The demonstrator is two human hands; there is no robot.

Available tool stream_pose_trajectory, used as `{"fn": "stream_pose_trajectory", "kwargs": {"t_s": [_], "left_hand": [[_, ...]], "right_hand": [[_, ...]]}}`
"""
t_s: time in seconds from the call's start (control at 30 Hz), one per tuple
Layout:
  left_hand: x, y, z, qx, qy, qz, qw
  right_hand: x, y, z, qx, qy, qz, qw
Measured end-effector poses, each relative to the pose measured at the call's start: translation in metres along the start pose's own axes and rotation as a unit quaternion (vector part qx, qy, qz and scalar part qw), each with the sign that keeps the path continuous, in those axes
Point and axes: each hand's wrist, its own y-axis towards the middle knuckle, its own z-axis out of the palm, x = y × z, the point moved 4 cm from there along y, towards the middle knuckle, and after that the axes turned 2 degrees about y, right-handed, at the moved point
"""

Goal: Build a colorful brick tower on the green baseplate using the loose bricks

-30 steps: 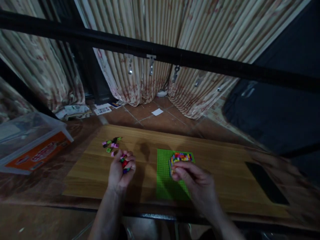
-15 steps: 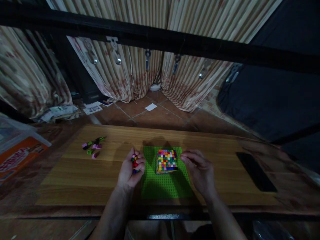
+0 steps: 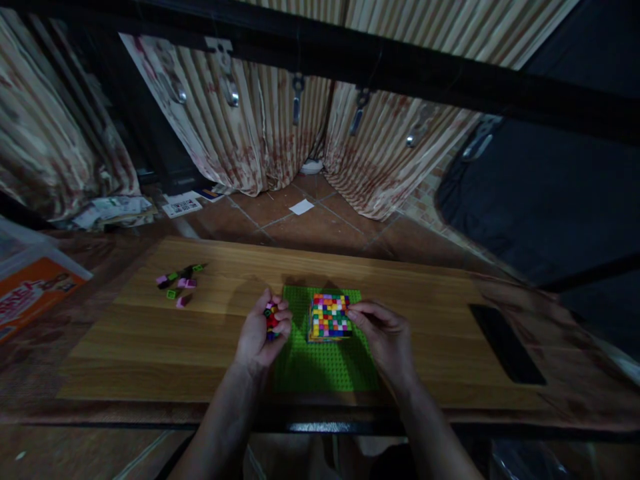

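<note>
A block of many-coloured toy bricks stands on a green baseplate in front of me. My left hand, left of the plate, is curled round several small toy bricks in red, pink, green and blue. My right hand reaches in from the right with thumb and forefinger pinched together at the block's upper right edge. Whatever sits between those fingertips is hidden or too small to make out.
Loose pink, green and dark bricks lie on the left of the wooden table. A black phone-like slab rests at the right. Beyond the left end is a clear box with an orange label. A dark bar crosses above.
My right hand has moved left, from beside the block to its upper right edge. The left hand keeps its hold on the bricks. The whole view has shifted slightly.
</note>
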Motion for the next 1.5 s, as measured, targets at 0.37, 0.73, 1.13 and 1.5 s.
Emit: {"fn": "stream_pose_trajectory", "kwargs": {"t_s": [0.37,0.73,1.13,1.5], "left_hand": [[0.001,-0.004,0.000,-0.009,0.004,-0.002,1.000],[0.005,-0.005,0.001,-0.008,0.002,-0.012,1.000],[0.011,-0.003,0.002,-0.017,0.018,-0.008,1.000],[0.007,-0.007,0.002,0.010,-0.034,0.016,0.999]], "right_hand": [[-0.019,0.004,0.004,-0.015,0.188,0.174,0.967],[-0.021,0.005,0.010,0.003,0.230,0.217,0.949],[-0.022,0.005,0.014,-0.018,0.215,0.174,0.961],[-0.007,0.014,-0.013,-0.082,0.265,0.142,0.950]]}}
